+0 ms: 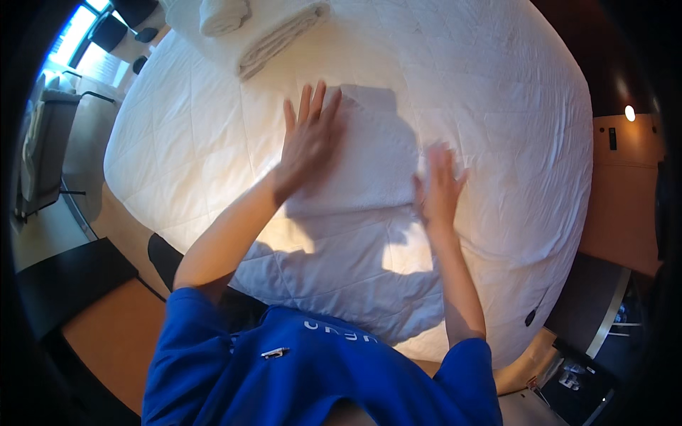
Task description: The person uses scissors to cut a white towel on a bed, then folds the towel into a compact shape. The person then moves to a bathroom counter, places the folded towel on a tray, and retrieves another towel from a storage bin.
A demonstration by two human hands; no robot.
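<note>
A folded white towel (367, 160) lies flat on a bed with a white quilted cover (506, 202). My left hand (314, 136) is over the towel's left side, fingers apart and holding nothing. Beside the towel's right edge is my right hand (441, 183), blurred, its fingers spread and nothing in them. Whether either palm touches the cloth I cannot tell. Farther up the bed are a long folded towel (282, 41) and a rolled white towel (221, 16). My shadow falls across the middle towel and the cover.
A grey chair (50, 144) stands at the left, near a bright window (74, 34). Black and brown furniture (80, 282) is at the lower left. Right of the bed are a dark cabinet (586, 298) and an open black case or drawer (581, 381) holding small items.
</note>
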